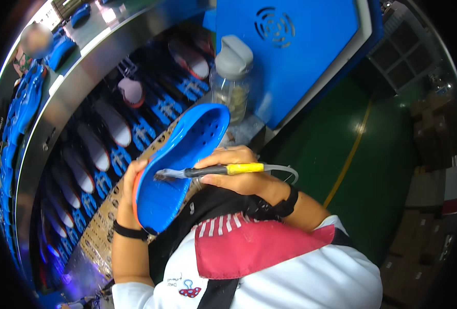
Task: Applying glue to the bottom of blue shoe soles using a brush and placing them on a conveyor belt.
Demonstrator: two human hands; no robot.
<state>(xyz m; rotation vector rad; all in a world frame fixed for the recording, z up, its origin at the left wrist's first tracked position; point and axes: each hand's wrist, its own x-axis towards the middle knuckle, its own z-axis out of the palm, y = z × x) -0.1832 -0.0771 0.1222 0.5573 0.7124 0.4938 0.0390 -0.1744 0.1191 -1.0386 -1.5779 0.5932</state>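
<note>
A blue clog-style shoe (169,193) with small round holes near its toe is tilted so that its inside faces up. Its outer sole edge shows orange. My left hand (129,188) grips the shoe by its side near the heel, thumb at the rim and most fingers hidden beneath. Over the shoe, my right hand (239,170) holds a brush (215,171) with a black and yellow handle, pen-fashion. A thin clear tube (288,169) curves from the handle's back end. The brush's bristle tip is at the insole and appears to touch it.
Left of me runs a conveyor line (84,206) with several soles and blue shoe uppers in rows. A clear bottle with a grey lid (232,72) stands beyond the shoe, beside a blue machine panel (290,31). Cardboard boxes (414,257) are stacked at right.
</note>
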